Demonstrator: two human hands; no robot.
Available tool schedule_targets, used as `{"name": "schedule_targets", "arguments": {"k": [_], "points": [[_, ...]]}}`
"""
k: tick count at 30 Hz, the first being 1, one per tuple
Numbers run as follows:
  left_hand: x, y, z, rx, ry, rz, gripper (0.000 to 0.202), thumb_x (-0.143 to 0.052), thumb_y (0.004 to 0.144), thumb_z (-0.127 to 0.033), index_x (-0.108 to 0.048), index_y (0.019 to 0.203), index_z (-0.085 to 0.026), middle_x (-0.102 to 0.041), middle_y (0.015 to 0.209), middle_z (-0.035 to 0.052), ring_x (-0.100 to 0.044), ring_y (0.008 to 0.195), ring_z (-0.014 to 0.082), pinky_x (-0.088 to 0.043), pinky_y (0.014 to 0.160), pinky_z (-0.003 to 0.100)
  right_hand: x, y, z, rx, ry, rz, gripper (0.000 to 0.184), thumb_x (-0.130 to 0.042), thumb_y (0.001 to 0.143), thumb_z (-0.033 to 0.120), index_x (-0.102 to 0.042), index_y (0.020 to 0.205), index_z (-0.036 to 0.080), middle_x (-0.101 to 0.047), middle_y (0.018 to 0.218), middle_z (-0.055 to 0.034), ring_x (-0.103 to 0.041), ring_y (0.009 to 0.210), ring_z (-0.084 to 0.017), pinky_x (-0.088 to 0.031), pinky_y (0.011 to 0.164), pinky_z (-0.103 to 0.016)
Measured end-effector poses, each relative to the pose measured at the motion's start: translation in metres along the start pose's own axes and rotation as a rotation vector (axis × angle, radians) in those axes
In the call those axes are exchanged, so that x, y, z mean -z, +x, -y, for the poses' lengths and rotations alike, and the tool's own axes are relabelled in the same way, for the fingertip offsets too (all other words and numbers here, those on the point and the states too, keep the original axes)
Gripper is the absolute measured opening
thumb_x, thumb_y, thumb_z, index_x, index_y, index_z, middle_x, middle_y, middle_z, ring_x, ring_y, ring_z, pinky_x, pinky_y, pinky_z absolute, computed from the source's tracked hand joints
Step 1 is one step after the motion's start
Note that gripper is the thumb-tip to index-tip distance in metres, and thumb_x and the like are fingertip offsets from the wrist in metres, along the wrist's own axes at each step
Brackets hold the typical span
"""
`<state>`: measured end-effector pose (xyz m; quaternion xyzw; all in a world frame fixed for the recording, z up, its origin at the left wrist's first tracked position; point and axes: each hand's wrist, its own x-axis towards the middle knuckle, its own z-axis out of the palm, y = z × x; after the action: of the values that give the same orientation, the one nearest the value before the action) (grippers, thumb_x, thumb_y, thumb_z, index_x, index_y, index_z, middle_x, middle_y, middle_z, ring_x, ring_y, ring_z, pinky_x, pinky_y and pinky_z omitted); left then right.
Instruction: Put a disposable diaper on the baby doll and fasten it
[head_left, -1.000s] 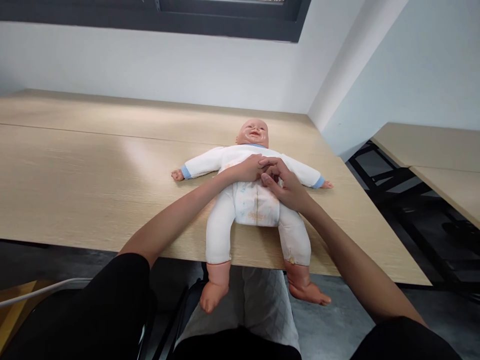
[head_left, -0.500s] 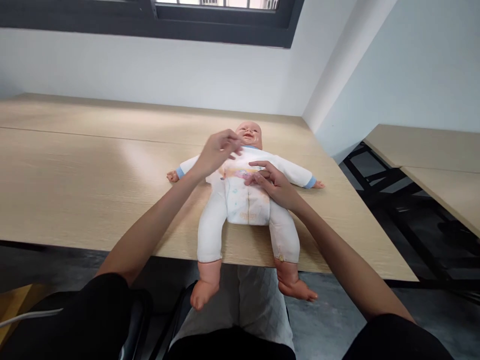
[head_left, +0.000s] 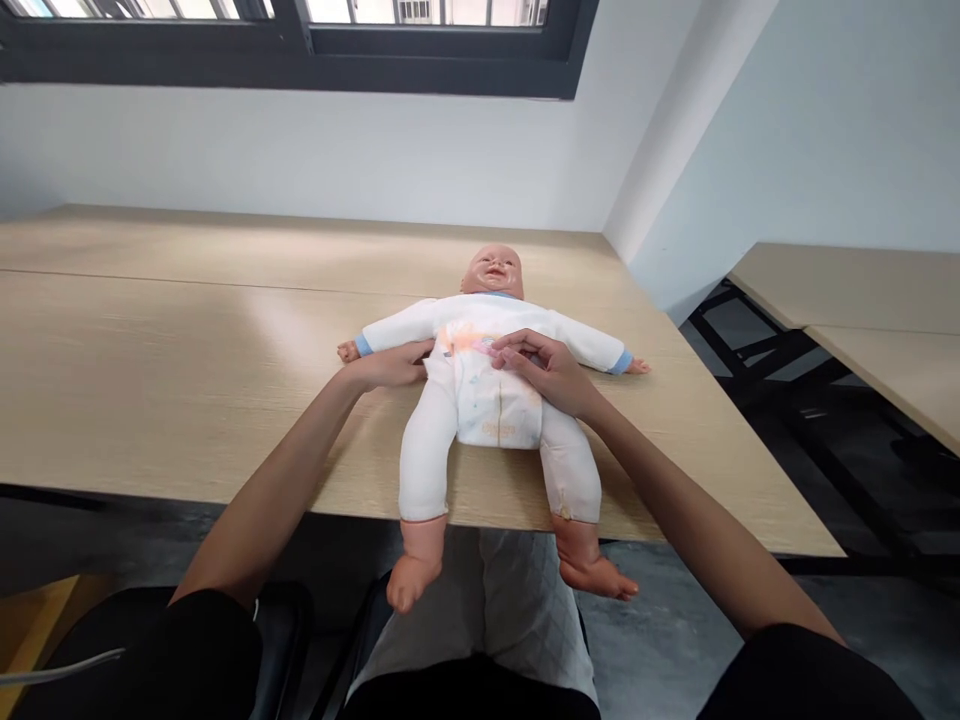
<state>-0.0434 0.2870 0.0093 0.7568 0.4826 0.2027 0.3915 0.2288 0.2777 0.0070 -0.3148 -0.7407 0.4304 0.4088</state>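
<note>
A baby doll (head_left: pixel 495 312) in a white outfit with blue cuffs lies on its back on the table, feet hanging over the front edge. Around its hips is a white diaper (head_left: pixel 480 405) with a coloured print at the waist. My right hand (head_left: pixel 551 372) rests on the diaper's front, its thumb and fingers drawn together at the waistband. My left hand (head_left: pixel 394 366) reaches in low against the doll's side by the diaper's edge. The fingertips of that hand are hidden beside or beneath the doll.
The wooden table (head_left: pixel 187 400) extends to the left and back to the white wall. A dark-framed window (head_left: pixel 442 70) sits above. Another table (head_left: pixel 862 290) stands at the right, past a gap. Near my left elbow is a black chair (head_left: pixel 285 620).
My left hand has come down from above the doll's chest to its side at the left. My right hand stays on the diaper's front, its fingers now closer together.
</note>
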Motion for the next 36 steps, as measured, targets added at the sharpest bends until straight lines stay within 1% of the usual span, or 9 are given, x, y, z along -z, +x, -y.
{"name": "schedule_targets", "arguments": {"k": [3, 6, 9, 14, 17, 21, 26, 32, 36], "points": [[-0.006, -0.003, 0.002, 0.056, -0.224, 0.011, 0.049, -0.060, 0.086, -0.038, -0.059, 0.133, -0.026, -0.073, 0.114, 0.0060, -0.067, 0.115, 0.0219, -0.054, 0.099, 0.033, 0.002, 0.001, -0.003, -0.003, 0.029, -0.050, 0.040, -0.067, 0.091, 0.058, -0.071, 0.100, 0.019, -0.071, 0.090, -0.0058, -0.067, 0.089, -0.019, -0.054, 0.085, -0.035], [-0.015, -0.001, 0.005, 0.130, -0.470, -0.003, 0.065, -0.062, 0.086, -0.033, -0.044, 0.148, -0.031, -0.069, 0.126, 0.0064, -0.067, 0.117, 0.0196, -0.056, 0.101, 0.032, 0.003, 0.004, -0.006, -0.013, 0.092, -0.094, 0.041, -0.069, 0.089, 0.059, -0.071, 0.095, 0.019, -0.069, 0.082, -0.0041, -0.065, 0.086, -0.018, -0.053, 0.092, -0.037], [-0.023, 0.001, 0.007, 0.145, -0.624, 0.031, 0.073, -0.070, 0.080, -0.028, -0.042, 0.147, -0.032, -0.068, 0.128, 0.0064, -0.068, 0.116, 0.0189, -0.056, 0.100, 0.031, 0.003, 0.006, -0.007, -0.029, 0.123, -0.119, 0.042, -0.071, 0.087, 0.061, -0.071, 0.093, 0.019, -0.067, 0.079, -0.0032, -0.065, 0.086, -0.018, -0.052, 0.099, -0.039], [-0.033, -0.002, -0.001, 0.054, -0.597, 0.011, 0.078, -0.087, 0.062, -0.030, -0.054, 0.132, -0.018, -0.071, 0.118, 0.0115, -0.068, 0.112, 0.0290, -0.058, 0.094, 0.039, 0.004, 0.007, -0.007, -0.061, 0.202, -0.157, 0.042, -0.076, 0.082, 0.060, -0.069, 0.085, 0.019, -0.064, 0.073, -0.0008, -0.062, 0.078, -0.014, -0.052, 0.098, -0.036], [-0.041, -0.003, -0.006, -0.028, -0.595, -0.041, 0.074, -0.088, 0.063, -0.031, -0.057, 0.129, -0.018, -0.071, 0.122, 0.0112, -0.067, 0.117, 0.0308, -0.057, 0.096, 0.039, 0.007, 0.008, -0.007, -0.101, 0.252, -0.179, 0.045, -0.080, 0.077, 0.062, -0.066, 0.080, 0.019, -0.061, 0.068, 0.0006, -0.059, 0.073, -0.013, -0.051, 0.094, -0.033], [-0.046, 0.001, -0.005, -0.095, -0.631, -0.022, 0.077, -0.088, 0.062, -0.029, -0.057, 0.131, -0.020, -0.067, 0.133, 0.0116, -0.063, 0.126, 0.0309, -0.057, 0.097, 0.036, 0.009, 0.008, -0.007, -0.125, 0.271, -0.190, 0.048, -0.081, 0.073, 0.065, -0.066, 0.078, 0.019, -0.060, 0.066, 0.0011, -0.057, 0.070, -0.013, -0.050, 0.088, -0.032], [-0.030, 0.003, 0.000, -0.044, -0.611, 0.019, 0.069, -0.088, 0.058, -0.023, -0.063, 0.122, -0.016, -0.070, 0.124, 0.0133, -0.067, 0.115, 0.0268, -0.057, 0.089, 0.033, 0.008, 0.008, -0.007, -0.120, 0.244, -0.177, 0.046, -0.079, 0.076, 0.063, -0.067, 0.081, 0.019, -0.061, 0.067, 0.0008, -0.057, 0.071, -0.013, -0.050, 0.085, -0.032], [0.003, -0.003, -0.001, 0.081, -0.552, -0.016, 0.053, -0.083, 0.065, -0.018, -0.067, 0.115, -0.015, -0.071, 0.095, 0.0026, -0.065, 0.081, 0.0109, -0.051, 0.076, 0.023, 0.004, 0.007, -0.010, -0.073, 0.151, -0.134, 0.039, -0.073, 0.084, 0.057, -0.067, 0.082, 0.018, -0.068, 0.076, -0.0016, -0.061, 0.073, -0.014, -0.050, 0.082, -0.032], [0.007, -0.003, 0.005, 0.112, -0.529, -0.025, 0.057, -0.083, 0.060, -0.012, -0.066, 0.114, -0.017, -0.068, 0.098, 0.0006, -0.062, 0.076, 0.0082, -0.051, 0.075, 0.023, 0.002, 0.006, -0.012, -0.067, 0.125, -0.139, 0.035, -0.071, 0.086, 0.052, -0.066, 0.082, 0.018, -0.068, 0.075, -0.0016, -0.062, 0.074, -0.014, -0.049, 0.079, -0.031]]}}
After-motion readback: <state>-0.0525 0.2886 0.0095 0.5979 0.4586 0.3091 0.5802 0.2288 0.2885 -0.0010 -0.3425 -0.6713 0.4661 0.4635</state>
